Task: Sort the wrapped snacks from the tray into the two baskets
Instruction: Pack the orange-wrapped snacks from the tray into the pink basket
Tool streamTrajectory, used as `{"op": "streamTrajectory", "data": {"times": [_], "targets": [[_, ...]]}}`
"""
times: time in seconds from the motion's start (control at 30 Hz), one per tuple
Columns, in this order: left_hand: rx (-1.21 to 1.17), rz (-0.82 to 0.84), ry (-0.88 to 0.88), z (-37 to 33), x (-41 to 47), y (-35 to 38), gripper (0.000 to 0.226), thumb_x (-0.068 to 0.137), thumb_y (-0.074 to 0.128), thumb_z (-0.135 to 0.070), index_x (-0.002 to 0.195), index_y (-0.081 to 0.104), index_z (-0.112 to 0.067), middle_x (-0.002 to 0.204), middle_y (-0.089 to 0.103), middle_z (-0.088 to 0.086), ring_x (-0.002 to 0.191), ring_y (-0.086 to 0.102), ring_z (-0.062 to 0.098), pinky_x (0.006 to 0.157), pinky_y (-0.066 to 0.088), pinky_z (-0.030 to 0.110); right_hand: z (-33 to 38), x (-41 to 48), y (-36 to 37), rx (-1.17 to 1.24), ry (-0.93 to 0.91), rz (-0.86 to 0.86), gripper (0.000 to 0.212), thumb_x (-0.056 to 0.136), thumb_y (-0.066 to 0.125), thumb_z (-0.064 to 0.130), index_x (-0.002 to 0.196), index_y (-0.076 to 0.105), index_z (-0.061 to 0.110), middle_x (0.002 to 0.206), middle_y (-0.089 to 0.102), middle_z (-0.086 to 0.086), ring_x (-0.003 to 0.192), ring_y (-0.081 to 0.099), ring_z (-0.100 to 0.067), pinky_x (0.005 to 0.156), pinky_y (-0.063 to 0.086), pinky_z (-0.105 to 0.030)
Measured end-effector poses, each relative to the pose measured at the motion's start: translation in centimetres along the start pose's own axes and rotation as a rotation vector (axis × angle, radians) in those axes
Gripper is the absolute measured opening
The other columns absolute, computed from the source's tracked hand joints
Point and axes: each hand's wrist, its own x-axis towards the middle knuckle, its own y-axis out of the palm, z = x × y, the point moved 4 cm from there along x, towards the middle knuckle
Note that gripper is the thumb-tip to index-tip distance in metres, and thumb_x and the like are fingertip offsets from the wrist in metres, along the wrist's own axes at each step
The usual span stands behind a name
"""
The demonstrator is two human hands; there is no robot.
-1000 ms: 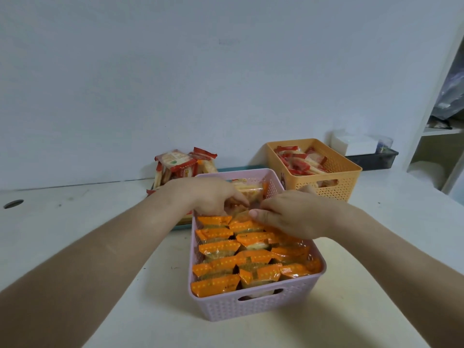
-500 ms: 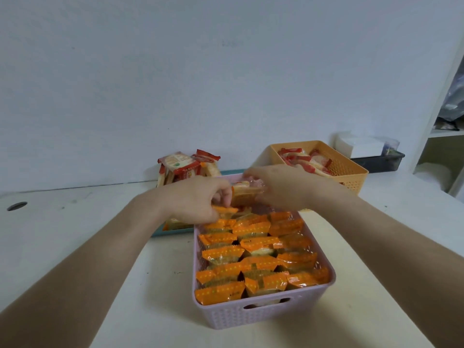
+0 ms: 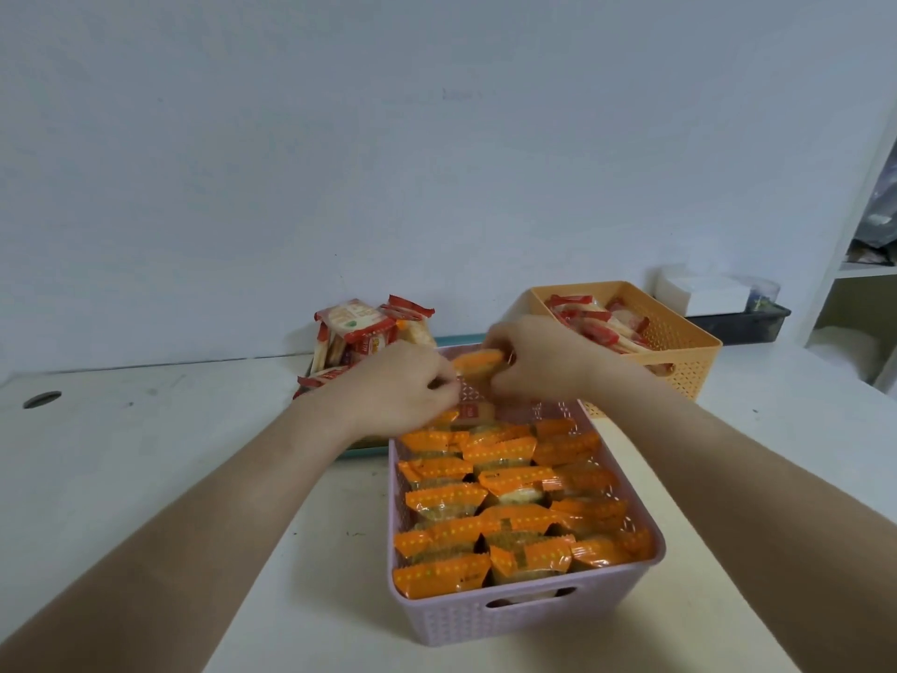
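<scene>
Left hand [image 3: 403, 388] and right hand [image 3: 548, 364], fingers curled, each pinch one end of an orange-wrapped snack [image 3: 478, 361] above the lilac basket's [image 3: 524, 619] far end. Risk: rows there look tightly packed. Forcing it in could crush wrappers or tip it over the rim onto the tray [image 3: 458, 339].

Lilac basket [image 3: 524, 619] near on the table [image 3: 145, 454], packed with rows of orange-wrapped snacks [image 3: 500, 451]. Both hands over its far end. Right hand [image 3: 543, 361] pinches one orange-wrapped snack [image 3: 478, 360], held level above the far rim. Left hand [image 3: 403, 386] curled just beside that snack; its grip can't be made out. Behind the left hand: teal tray [image 3: 364, 451] with a heap of red-wrapped snacks [image 3: 359, 327]. Orange basket [image 3: 679, 342] far right holds more red-wrapped ones.
</scene>
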Motion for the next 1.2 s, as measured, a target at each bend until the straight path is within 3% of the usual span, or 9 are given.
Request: {"op": "streamTrajectory", "data": {"times": [0.13, 0.23, 0.37, 0.53, 0.63, 0.8, 0.93, 1.1, 1.2], "targets": [[-0.039, -0.127, -0.054, 0.7, 1.0, -1.6, 0.019, 0.099, 0.047, -0.022, 0.100, 0.065, -0.028, 0.093, 0.065, -0.010, 0.085, 0.062, 0.008, 0.069, 0.052, 0.027, -0.7, -2.2, -1.7, 0.289, 0.025, 0.108, 0.044, 0.082, 0.069, 0.016, 0.118, 0.050, 0.031, 0.102, 0.065, 0.003, 0.087, 0.064, -0.017, 0.073, 0.056, -0.030], [0.063, 0.063, -0.024, -0.2, 2.4, -0.6, 0.023, 0.094, 0.052, -0.013, 0.103, 0.062, -0.031, 0.100, 0.065, -0.008, 0.089, 0.061, 0.009, 0.073, 0.054, 0.028, -0.3, -2.3, -0.4, 0.111, -0.032, 0.193, 0.036, 0.088, 0.063, 0.021, 0.120, 0.053, 0.032, 0.107, 0.064, 0.002, 0.091, 0.064, -0.019, 0.082, 0.057, -0.040], [0.304, 0.306, 0.030, -2.0, 3.8, 1.2, 0.022, 0.093, 0.051, -0.009, 0.092, 0.048, -0.030, 0.081, 0.053, -0.009, 0.074, 0.052, 0.009, 0.069, 0.046, 0.027, 0.4, -2.3, 2.1, 0.063, -0.080, 0.290, 0.025, 0.096, 0.049, 0.025, 0.116, 0.063, 0.024, 0.105, 0.067, 0.003, 0.094, 0.064, -0.016, 0.088, 0.053, -0.039], [0.339, 0.429, 0.040, -3.2, 4.5, 2.0, 0.014, 0.093, 0.056, -0.011, 0.096, 0.054, -0.025, 0.085, 0.056, -0.004, 0.077, 0.052, 0.014, 0.072, 0.042, 0.026, 0.0, -2.6, 2.5, 0.083, -0.079, 0.123, 0.026, 0.090, 0.052, 0.017, 0.106, 0.073, 0.019, 0.092, 0.069, 0.004, 0.082, 0.062, -0.012, 0.074, 0.052, -0.026], [0.323, 0.283, 0.067, -3.6, 4.7, 1.5, 0.025, 0.091, 0.056, -0.011, 0.074, 0.051, -0.028, 0.074, 0.056, -0.005, 0.069, 0.055, 0.014, 0.058, 0.038, 0.022, -0.4, -3.1, 2.1, 0.188, -0.099, 0.003, 0.019, 0.088, 0.057, 0.016, 0.101, 0.072, 0.018, 0.083, 0.067, 0.008, 0.071, 0.060, -0.002, 0.062, 0.043, -0.013], [0.160, -0.217, 0.014, -2.1, 3.7, -2.3, 0.010, 0.084, 0.068, -0.023, 0.093, 0.071, -0.025, 0.071, 0.057, -0.014, 0.068, 0.054, 0.004, 0.056, 0.035, 0.019, -1.6, -3.2, 0.2, 0.721, 0.012, -0.213, 0.014, 0.092, 0.061, 0.019, 0.105, 0.058, 0.017, 0.096, 0.067, -0.001, 0.074, 0.062, -0.011, 0.065, 0.051, -0.027], [-0.261, -0.460, -0.024, -2.4, 1.2, -3.3, 0.015, 0.080, 0.076, -0.025, 0.084, 0.064, -0.034, 0.082, 0.065, -0.016, 0.069, 0.062, 0.000, 0.059, 0.041, 0.011, -1.1, -2.4, -0.8, 0.490, -0.063, -0.243, 0.049, 0.090, 0.065, 0.035, 0.134, 0.046, 0.026, 0.118, 0.057, 0.005, 0.105, 0.058, -0.009, 0.087, 0.052, -0.027], [-0.385, -0.246, -0.046, -1.7, 0.5, -1.4, 0.014, 0.091, 0.063, -0.034, 0.101, 0.053, -0.034, 0.107, 0.065, -0.015, 0.093, 0.065, 0.005, 0.082, 0.054, 0.028, -1.0, -3.0, -1.7, 0.159, -0.088, -0.382, 0.032, 0.090, 0.065, 0.022, 0.122, 0.060, 0.028, 0.100, 0.066, 0.005, 0.088, 0.062, -0.012, 0.075, 0.052, -0.027], [-0.059, 0.095, -0.013, -1.7, 0.6, 1.3, 0.029, 0.093, 0.054, -0.048, 0.114, 0.058, -0.028, 0.108, 0.064, -0.013, 0.096, 0.062, 0.008, 0.084, 0.054, 0.035, -1.7, -3.7, -1.5, 0.101, -0.043, -0.329, 0.027, 0.089, 0.061, 0.022, 0.115, 0.064, 0.026, 0.101, 0.066, 0.004, 0.087, 0.061, -0.013, 0.070, 0.049, -0.025]]}}
